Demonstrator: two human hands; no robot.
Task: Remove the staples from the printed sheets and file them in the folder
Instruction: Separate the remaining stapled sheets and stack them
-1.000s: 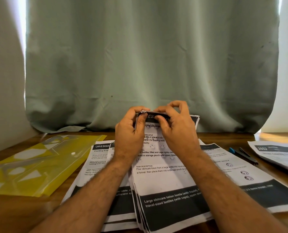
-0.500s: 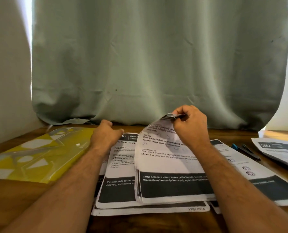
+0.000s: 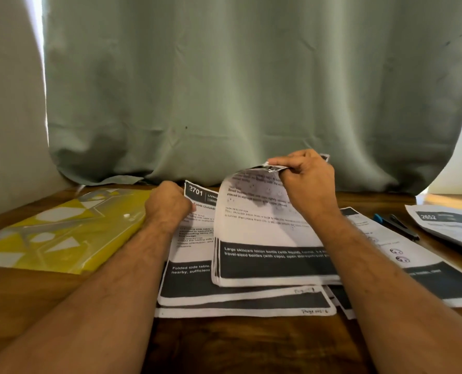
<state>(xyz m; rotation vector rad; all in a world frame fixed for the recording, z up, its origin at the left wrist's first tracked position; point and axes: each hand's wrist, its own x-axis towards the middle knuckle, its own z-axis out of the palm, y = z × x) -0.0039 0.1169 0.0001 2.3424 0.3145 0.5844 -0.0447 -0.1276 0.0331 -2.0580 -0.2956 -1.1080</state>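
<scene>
The right hand (image 3: 308, 182) pinches the top edge of the thin, floppy printed sheets (image 3: 265, 233) lying on the counter (image 3: 62, 298); left hand (image 3: 168, 205), grip curled, rests beside them

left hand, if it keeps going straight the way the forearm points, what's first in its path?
Probably the curtain. The left hand rests curled at the edge of sheet 2701, aimed up-table; beyond it only a strip of table shows. Depth is unclear.
</scene>
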